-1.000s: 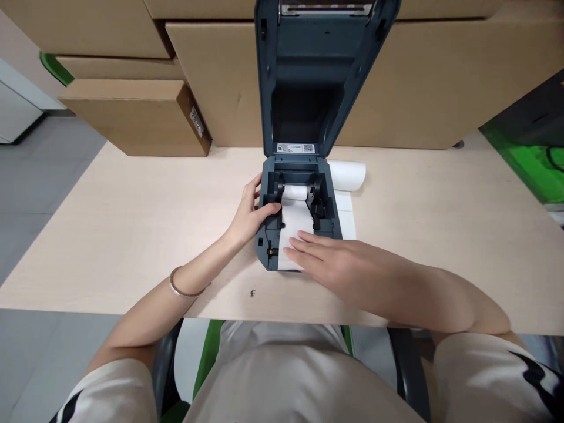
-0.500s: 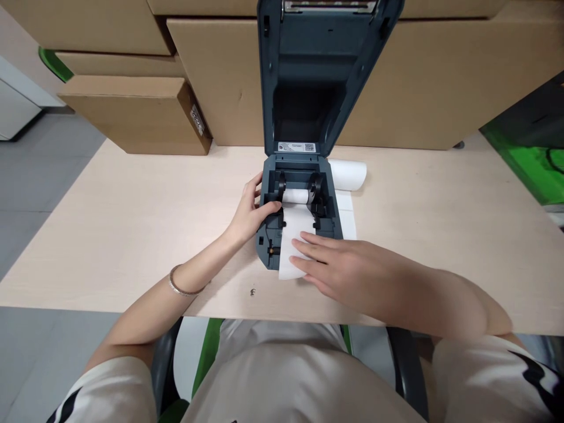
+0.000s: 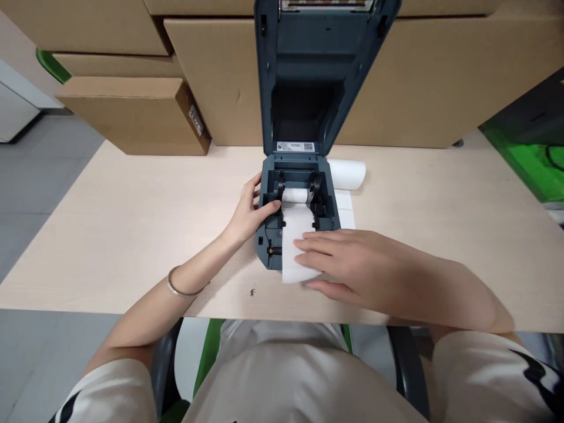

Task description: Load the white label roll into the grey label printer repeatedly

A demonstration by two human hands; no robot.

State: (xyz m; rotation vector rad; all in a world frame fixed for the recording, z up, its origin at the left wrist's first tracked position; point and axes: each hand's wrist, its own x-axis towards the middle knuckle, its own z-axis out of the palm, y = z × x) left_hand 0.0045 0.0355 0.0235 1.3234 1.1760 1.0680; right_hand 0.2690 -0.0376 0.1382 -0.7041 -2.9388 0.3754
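Note:
A dark blue-grey label printer [image 3: 267,170] sits on the table with its lid [image 3: 317,64] raised. Inside it a small white label roll [image 3: 295,195] is held between two black holders, and its paper strip [image 3: 292,235] runs forward past the front edge. My left hand [image 3: 249,211] grips the printer's left side, thumb over the rim by the roll and fingers along the outer wall. Stretched out over the strip's right part, the fingers of my right hand [image 3: 339,258] lie flat; its thumb is at the strip's lower right, apart from the fingers.
Behind the printer's right side lies a larger white roll [image 3: 348,174], a flat paper length coming from it. Cardboard boxes [image 3: 211,82] line the table's back, with a smaller box [image 3: 127,117] at left. A small dark scrap [image 3: 252,292] lies near the front edge.
My right hand has shifted slightly to the right and its thumb has spread away from the fingers. The strip's front end has swung slightly rightward. My left hand keeps its place.

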